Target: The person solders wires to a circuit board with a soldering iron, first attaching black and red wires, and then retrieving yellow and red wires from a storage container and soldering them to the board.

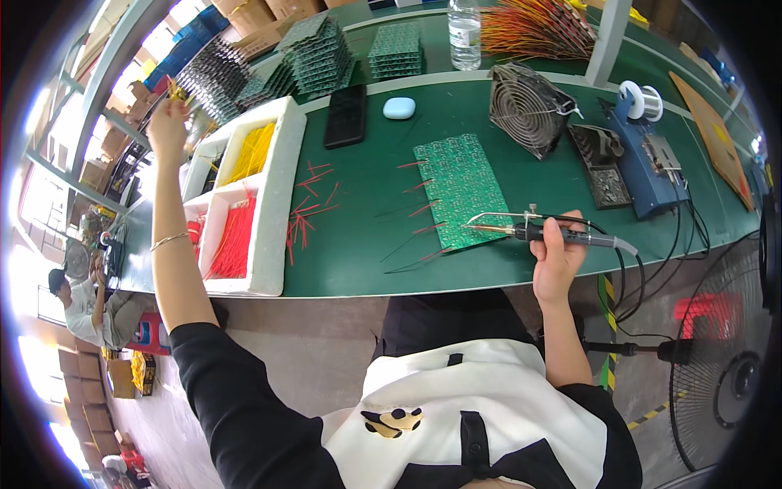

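Note:
My right hand (pixel 558 257) grips a soldering iron (pixel 529 232) with a thin curved metal tube fixed alongside it. Its tip reaches over the near part of a green circuit board (pixel 460 183); whether it touches is too small to tell. Several short red wires (pixel 421 209) stick out from the board's left edge, some with dark ends. My left hand (pixel 169 130) is raised at the far left, beyond the white foam tray (pixel 281 187). Its fingers are bent together, and what they hold, if anything, cannot be made out. The tray holds red wires (pixel 234 236) and yellow wires (pixel 251 152).
Loose red wires (pixel 301 220) lie right of the tray. Behind are a black phone (pixel 345 116), a light-blue case (pixel 399 107), stacked boards (pixel 316 57) and a water bottle (pixel 464 37). At right stand a small fan (pixel 529 110) and a blue solder feeder (pixel 648 167) with cables.

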